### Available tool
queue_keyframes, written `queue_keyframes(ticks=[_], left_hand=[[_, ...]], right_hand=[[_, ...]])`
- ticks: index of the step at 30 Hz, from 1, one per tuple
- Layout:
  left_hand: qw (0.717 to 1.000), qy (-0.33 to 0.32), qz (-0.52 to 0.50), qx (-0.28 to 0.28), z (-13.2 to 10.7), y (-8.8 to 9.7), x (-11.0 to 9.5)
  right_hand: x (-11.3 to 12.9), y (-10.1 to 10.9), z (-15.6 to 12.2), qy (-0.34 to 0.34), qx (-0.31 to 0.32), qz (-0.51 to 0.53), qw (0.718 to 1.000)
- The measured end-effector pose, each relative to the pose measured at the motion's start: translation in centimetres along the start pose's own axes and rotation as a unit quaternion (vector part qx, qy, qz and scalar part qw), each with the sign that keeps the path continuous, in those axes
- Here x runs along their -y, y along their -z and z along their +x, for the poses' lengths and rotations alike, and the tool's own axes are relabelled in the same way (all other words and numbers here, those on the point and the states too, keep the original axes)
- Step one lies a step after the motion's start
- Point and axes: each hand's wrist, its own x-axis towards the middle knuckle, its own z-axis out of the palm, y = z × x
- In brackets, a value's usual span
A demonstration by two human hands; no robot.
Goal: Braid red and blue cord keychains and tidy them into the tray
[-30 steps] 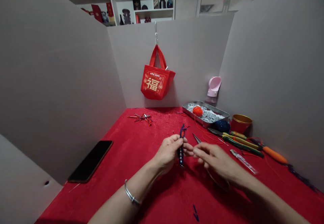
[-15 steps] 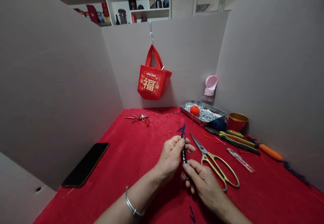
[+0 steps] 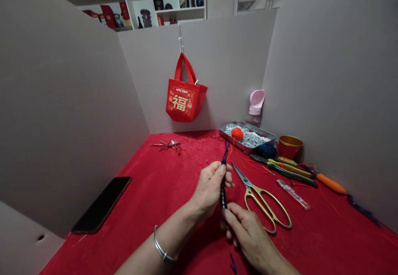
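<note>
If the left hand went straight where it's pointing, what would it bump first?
Probably the scissors, lying just beyond the left hand. I can't tell its height, so it might pass over them.

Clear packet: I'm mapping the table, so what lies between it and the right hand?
In the head view, the scissors lie between the right hand and the clear packet.

Head-worn view, forward and down
</note>
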Motion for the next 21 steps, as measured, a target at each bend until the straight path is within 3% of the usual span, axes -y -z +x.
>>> queue_keyframes(ticks=[7, 10, 12, 14, 16, 19, 21], left_hand=[[1.000, 0.015, -0.016, 0.018, 0.0, -0.1, -0.2], [0.999, 0.021, -0.015, 0.031, -0.2, 0.1, -0.5], [0.999, 0.019, -0.009, 0.040, -0.4, 0.4, -0.6], [0.999, 0.016, 0.003, 0.045, -0.5, 0.7, -0.8], [0.999, 0.017, 0.015, 0.044, -0.6, 1.0, -1.0], [0.998, 0.024, 0.037, 0.038, -0.7, 1.3, -1.2], [0.998, 0.026, 0.050, 0.040, -0.7, 1.3, -1.4]], right_hand=[[0.3, -0.5, 0.0, 0.012, -0.007, -0.018, 1.000], [0.7, 0.7, -0.1, 0.053, -0.013, -0.072, 0.996], [0.7, 2.4, -0.2, 0.079, -0.058, -0.129, 0.987], [0.0, 4.5, -0.2, 0.084, -0.124, -0.222, 0.963], [-1.1, 6.4, -0.1, 0.059, -0.157, -0.346, 0.923], [-2.5, 7.8, 0.1, 0.000, -0.134, -0.487, 0.863], [-2.8, 7.9, 0.3, -0.027, -0.108, -0.531, 0.840]])
